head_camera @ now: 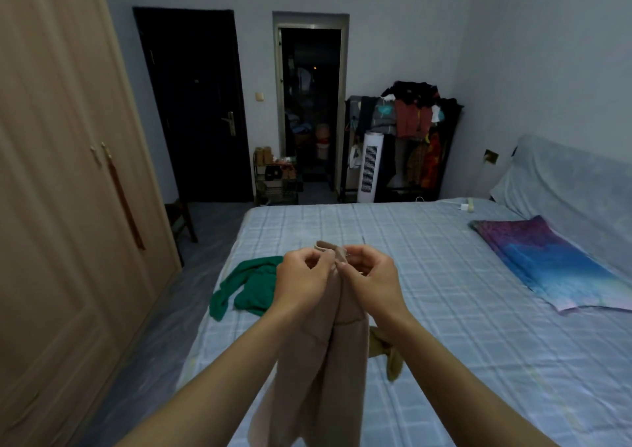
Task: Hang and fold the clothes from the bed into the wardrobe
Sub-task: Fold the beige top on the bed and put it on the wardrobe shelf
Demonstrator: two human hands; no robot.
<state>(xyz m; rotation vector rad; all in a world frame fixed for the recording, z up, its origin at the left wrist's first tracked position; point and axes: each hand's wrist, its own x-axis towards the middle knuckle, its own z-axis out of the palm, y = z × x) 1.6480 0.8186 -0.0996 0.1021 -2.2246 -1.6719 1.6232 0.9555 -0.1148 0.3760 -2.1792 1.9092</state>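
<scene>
A beige garment [318, 371] hangs in front of me over the bed [444, 309]. My left hand [301, 282] and my right hand [372, 279] both pinch it at its top edge, close together, thumbs touching the collar. A green garment [253, 289] lies crumpled near the bed's left edge. A yellowish piece of cloth [386, 350] peeks out behind my right forearm. The wardrobe [68, 172] stands on the left with its doors closed.
A purple and blue pillow [547, 265] lies at the bed's right side by the covered headboard. A clothes rack [410, 131], a white tower fan [369, 169], a shoe shelf [277, 179] and a dark stool [181, 220] stand beyond the bed.
</scene>
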